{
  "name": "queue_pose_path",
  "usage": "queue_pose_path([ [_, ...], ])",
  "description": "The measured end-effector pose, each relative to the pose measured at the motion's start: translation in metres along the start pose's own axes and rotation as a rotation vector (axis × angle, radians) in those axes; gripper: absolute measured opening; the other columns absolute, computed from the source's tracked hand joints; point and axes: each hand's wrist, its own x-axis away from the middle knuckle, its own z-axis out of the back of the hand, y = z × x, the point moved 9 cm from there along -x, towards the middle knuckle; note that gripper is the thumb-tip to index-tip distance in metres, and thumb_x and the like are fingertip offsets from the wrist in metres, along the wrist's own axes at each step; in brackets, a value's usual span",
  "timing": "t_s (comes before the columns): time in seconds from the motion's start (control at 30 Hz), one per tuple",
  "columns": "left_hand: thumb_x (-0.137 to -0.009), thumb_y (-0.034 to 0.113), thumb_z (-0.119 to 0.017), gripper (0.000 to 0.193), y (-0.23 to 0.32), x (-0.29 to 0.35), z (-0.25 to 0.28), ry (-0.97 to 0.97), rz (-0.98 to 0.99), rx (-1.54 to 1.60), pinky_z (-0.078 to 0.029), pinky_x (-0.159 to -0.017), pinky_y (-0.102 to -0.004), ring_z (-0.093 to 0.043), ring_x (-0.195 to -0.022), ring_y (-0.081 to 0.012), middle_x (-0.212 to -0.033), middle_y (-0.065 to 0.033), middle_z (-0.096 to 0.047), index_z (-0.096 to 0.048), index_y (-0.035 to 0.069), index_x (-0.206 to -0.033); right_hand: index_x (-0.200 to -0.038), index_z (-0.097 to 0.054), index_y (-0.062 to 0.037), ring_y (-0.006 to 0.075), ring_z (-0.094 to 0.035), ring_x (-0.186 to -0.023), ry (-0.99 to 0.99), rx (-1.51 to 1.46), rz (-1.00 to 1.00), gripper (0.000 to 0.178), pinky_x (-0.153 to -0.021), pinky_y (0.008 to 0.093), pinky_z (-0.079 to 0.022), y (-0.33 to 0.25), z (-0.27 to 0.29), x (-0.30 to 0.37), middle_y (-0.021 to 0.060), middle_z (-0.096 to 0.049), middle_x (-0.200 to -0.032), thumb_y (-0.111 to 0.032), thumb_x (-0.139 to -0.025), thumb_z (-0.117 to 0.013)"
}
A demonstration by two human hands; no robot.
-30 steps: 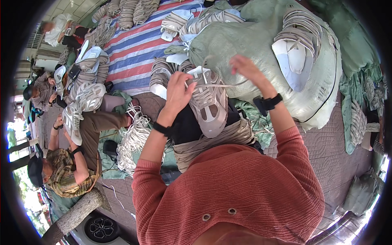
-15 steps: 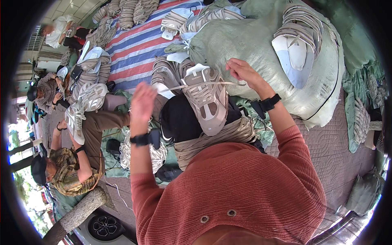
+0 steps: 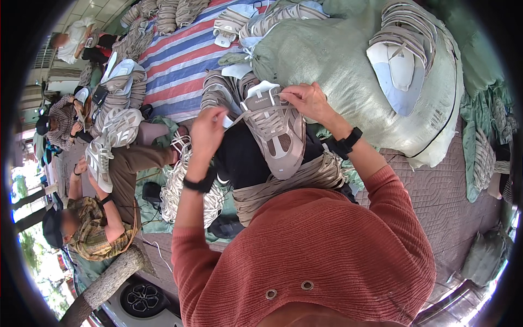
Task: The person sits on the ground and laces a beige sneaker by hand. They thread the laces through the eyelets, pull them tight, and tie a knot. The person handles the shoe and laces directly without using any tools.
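Note:
A beige-and-grey sneaker [image 3: 280, 144] rests on my dark-clothed lap, its toe toward me and its tongue pointing away. Flat shoelace [image 3: 268, 122] crosses its front in rows. At the shoe's upper right edge, by the top eyelets, my right hand [image 3: 309, 102] is closed in a pinch on the lace. My left hand [image 3: 207, 131], somewhat blurred, is closed on a lace stretch that runs from the shoe's upper left side. A bundle of beige laces [image 3: 289, 182] lies across my lap below the toe.
A stuffed pale green sack [image 3: 338, 71] stands at the right, with stacked sneaker uppers [image 3: 396, 68] on it. White lace coils [image 3: 188, 191] lie left of my lap. Other people sit along the left, one holding a sneaker [image 3: 99, 162]. A striped sheet [image 3: 174, 71] spreads beyond.
My right hand has come down and left to the shoe's top eyelets. My left hand has moved toward the shoe and slightly nearer me. The lace is no longer stretched straight across between them.

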Motion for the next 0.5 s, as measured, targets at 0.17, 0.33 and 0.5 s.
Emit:
queue_pose_path([
  [0.17, -0.079, 0.011, -0.069, 0.010, 0.052, -0.042, -0.092, -0.209, -0.134, -0.041, -0.041, -0.073, -0.0403, -0.058, -0.081, -0.0271, -0.081, -0.0085, -0.060, -0.065, 0.005, -0.085, -0.084, -0.072, -0.0128, 0.0200, -0.064, -0.062, -0.148, -0.174, -0.169, 0.017, -0.069, 0.0344, -0.047, 0.013, -0.014, 0.007, 0.0049, -0.069, -0.070, -0.027, -0.087, -0.063],
  [0.33, -0.075, 0.013, -0.071, 0.012, 0.044, -0.048, -0.118, -0.334, -0.102, -0.074, -0.035, -0.080, -0.0403, -0.058, -0.086, -0.0238, -0.081, -0.0050, -0.058, -0.065, 0.007, -0.084, -0.081, -0.069, -0.0035, 0.0088, -0.059, -0.061, -0.217, -0.594, -0.362, 0.017, -0.059, 0.0266, -0.048, 0.031, -0.037, 0.012, 0.0025, -0.064, -0.065, -0.019, -0.085, -0.062],
  [0.5, -0.075, 0.011, -0.072, 0.016, 0.049, -0.045, -0.110, -0.370, -0.114, -0.021, -0.033, -0.079, -0.0379, -0.055, -0.083, -0.0213, -0.079, -0.0032, -0.055, -0.066, 0.007, -0.088, -0.080, -0.067, 0.0002, 0.0072, -0.057, -0.063, -0.123, -0.631, -0.399, 0.018, -0.059, 0.0249, -0.047, 0.027, -0.033, 0.012, 0.0023, -0.063, -0.066, -0.016, -0.085, -0.062],
])
